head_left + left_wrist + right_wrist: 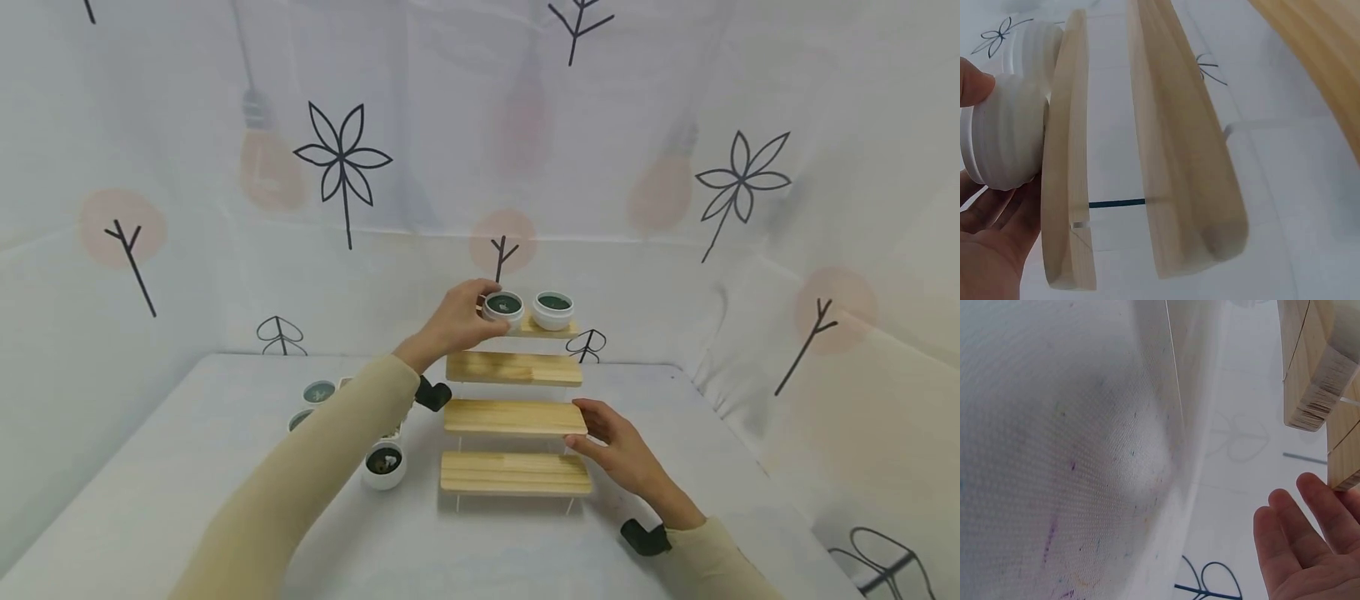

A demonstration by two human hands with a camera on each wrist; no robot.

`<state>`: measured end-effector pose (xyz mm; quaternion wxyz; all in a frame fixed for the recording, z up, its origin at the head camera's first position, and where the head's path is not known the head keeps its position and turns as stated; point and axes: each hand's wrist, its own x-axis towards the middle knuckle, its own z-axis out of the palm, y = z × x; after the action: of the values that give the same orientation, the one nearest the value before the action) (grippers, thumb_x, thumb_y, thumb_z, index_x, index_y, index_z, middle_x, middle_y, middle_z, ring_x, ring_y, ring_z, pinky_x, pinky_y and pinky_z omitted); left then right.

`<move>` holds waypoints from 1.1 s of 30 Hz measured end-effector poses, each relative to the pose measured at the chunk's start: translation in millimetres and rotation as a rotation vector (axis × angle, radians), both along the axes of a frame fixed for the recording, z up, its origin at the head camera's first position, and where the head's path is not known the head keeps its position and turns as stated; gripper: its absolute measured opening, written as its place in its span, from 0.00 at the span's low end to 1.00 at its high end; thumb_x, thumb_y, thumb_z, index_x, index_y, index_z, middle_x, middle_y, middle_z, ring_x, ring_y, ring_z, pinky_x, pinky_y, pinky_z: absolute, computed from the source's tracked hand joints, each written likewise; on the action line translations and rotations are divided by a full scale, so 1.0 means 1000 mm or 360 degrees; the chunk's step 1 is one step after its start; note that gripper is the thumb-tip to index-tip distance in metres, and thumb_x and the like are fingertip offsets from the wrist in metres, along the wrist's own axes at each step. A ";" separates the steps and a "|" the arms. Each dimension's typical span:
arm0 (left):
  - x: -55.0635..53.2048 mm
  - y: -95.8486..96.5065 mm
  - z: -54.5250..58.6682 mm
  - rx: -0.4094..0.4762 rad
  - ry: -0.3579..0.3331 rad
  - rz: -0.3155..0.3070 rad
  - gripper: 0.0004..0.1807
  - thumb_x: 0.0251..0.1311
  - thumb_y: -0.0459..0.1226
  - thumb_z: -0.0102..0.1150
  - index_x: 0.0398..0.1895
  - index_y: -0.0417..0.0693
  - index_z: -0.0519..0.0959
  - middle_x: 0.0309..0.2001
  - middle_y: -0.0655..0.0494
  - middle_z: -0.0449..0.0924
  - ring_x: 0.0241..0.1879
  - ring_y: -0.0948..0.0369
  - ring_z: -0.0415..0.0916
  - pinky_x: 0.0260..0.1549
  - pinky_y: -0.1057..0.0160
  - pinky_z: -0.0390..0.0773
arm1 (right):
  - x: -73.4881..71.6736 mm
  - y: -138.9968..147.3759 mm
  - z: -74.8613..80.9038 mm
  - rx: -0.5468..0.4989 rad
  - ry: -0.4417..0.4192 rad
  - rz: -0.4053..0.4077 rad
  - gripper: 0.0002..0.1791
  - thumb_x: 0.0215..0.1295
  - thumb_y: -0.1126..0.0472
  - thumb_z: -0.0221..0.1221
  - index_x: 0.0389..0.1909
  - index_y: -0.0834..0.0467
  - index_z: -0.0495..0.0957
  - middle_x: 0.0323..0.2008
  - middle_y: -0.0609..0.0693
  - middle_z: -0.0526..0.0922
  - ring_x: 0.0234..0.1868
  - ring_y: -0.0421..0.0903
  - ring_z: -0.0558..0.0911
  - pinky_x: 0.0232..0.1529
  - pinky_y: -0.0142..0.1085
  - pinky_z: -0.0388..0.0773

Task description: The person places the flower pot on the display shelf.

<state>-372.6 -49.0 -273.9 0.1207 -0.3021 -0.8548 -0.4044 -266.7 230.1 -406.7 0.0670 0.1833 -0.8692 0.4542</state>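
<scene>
**Left hand [459, 318] holds a pot [504, 305] at the top**

Four wood boards go up like stairs on a white table [390, 542]. The pot is white, round and dark green inside. It is at the left end of the top board [536, 331], and in the left wrist view its bottom looks right up against the wood. The left thumb and fingers are curled around its side. A second pot [553, 310] sits just to the right of it on the same board.

The right hand [618, 454] is lower down, holding the right end of the third board [506, 417], with the thumb at the front edge and a finger at the back. Its other fingers are nearly straight.

On the left side of the table stands a white bowl [384, 467], dark inside. Behind it are two greenish cups [319, 392], one partly hidden by the left arm. A pale sheet [450, 167] with plant drawings hangs behind everything.
</scene>
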 end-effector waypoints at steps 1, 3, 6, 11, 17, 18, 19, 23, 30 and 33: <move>-0.002 0.001 -0.001 -0.0007 -0.0011 0.0001 0.31 0.51 0.39 0.66 0.60 0.38 0.71 0.51 0.49 0.74 0.47 0.57 0.75 0.44 0.64 0.78 | 0.000 0.000 0.000 0.0002 0.0001 0.0001 0.34 0.61 0.51 0.64 0.64 0.59 0.65 0.58 0.58 0.75 0.59 0.56 0.74 0.60 0.53 0.70; -0.006 0.002 -0.001 -0.0017 -0.0022 -0.0005 0.32 0.52 0.40 0.65 0.61 0.39 0.71 0.52 0.49 0.74 0.47 0.57 0.74 0.44 0.64 0.78 | 0.000 0.001 -0.001 0.0009 0.0006 0.0000 0.34 0.61 0.50 0.64 0.64 0.59 0.65 0.58 0.57 0.75 0.59 0.56 0.74 0.60 0.53 0.70; -0.010 0.004 0.000 -0.0006 -0.0029 -0.0035 0.32 0.53 0.40 0.64 0.62 0.38 0.70 0.53 0.48 0.73 0.48 0.55 0.75 0.44 0.64 0.79 | 0.000 0.001 0.000 0.0022 0.0011 -0.0009 0.33 0.61 0.50 0.64 0.64 0.57 0.65 0.59 0.58 0.74 0.60 0.56 0.74 0.59 0.53 0.70; -0.013 0.006 0.000 -0.0011 -0.0047 -0.0031 0.32 0.53 0.40 0.64 0.61 0.37 0.70 0.53 0.48 0.74 0.48 0.56 0.75 0.45 0.65 0.78 | -0.001 0.001 0.000 0.0028 -0.0005 -0.0025 0.34 0.60 0.49 0.64 0.64 0.56 0.65 0.59 0.57 0.75 0.60 0.56 0.74 0.60 0.53 0.70; -0.014 0.007 -0.001 -0.0033 -0.0088 -0.0005 0.31 0.54 0.41 0.64 0.61 0.38 0.70 0.54 0.49 0.75 0.49 0.57 0.74 0.47 0.65 0.78 | -0.001 0.000 -0.002 0.0033 -0.0017 -0.0038 0.34 0.60 0.48 0.64 0.64 0.56 0.65 0.59 0.57 0.74 0.60 0.57 0.74 0.60 0.54 0.69; -0.014 0.007 0.000 -0.0033 -0.0093 -0.0006 0.31 0.54 0.41 0.64 0.61 0.38 0.70 0.54 0.48 0.75 0.49 0.56 0.74 0.47 0.64 0.78 | -0.001 0.000 -0.002 0.0034 -0.0019 -0.0038 0.34 0.60 0.48 0.64 0.65 0.56 0.65 0.59 0.58 0.74 0.60 0.57 0.74 0.60 0.54 0.69; -0.014 0.007 0.000 -0.0034 -0.0097 -0.0007 0.31 0.55 0.41 0.64 0.61 0.38 0.70 0.54 0.48 0.75 0.49 0.56 0.75 0.47 0.64 0.78 | -0.001 -0.001 -0.002 0.0034 -0.0017 -0.0038 0.34 0.60 0.48 0.64 0.64 0.56 0.65 0.59 0.58 0.74 0.60 0.57 0.74 0.60 0.54 0.69; -0.014 0.008 0.001 -0.0044 -0.0114 -0.0011 0.31 0.55 0.41 0.64 0.62 0.38 0.70 0.55 0.48 0.75 0.50 0.56 0.75 0.49 0.63 0.77 | -0.001 -0.001 -0.002 0.0037 -0.0016 -0.0037 0.35 0.60 0.48 0.64 0.65 0.57 0.65 0.59 0.58 0.74 0.60 0.57 0.74 0.60 0.54 0.69; -0.015 0.008 0.000 -0.0038 -0.0141 -0.0026 0.32 0.56 0.42 0.64 0.62 0.39 0.69 0.56 0.48 0.74 0.52 0.56 0.74 0.50 0.63 0.77 | -0.001 -0.001 -0.002 0.0025 -0.0027 -0.0039 0.35 0.60 0.48 0.64 0.65 0.57 0.65 0.60 0.58 0.73 0.60 0.57 0.73 0.60 0.55 0.69; -0.017 0.008 -0.001 -0.0047 -0.0143 -0.0029 0.33 0.56 0.43 0.64 0.63 0.39 0.69 0.57 0.48 0.73 0.52 0.56 0.74 0.51 0.63 0.76 | -0.001 -0.001 -0.003 0.0031 -0.0018 -0.0045 0.35 0.60 0.47 0.64 0.65 0.57 0.65 0.60 0.58 0.74 0.60 0.57 0.73 0.60 0.55 0.69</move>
<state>-389.2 -40.8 -274.7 0.0739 -0.2932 -0.8624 -0.4061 -267.6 229.3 -409.8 0.0666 0.1690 -0.8765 0.4459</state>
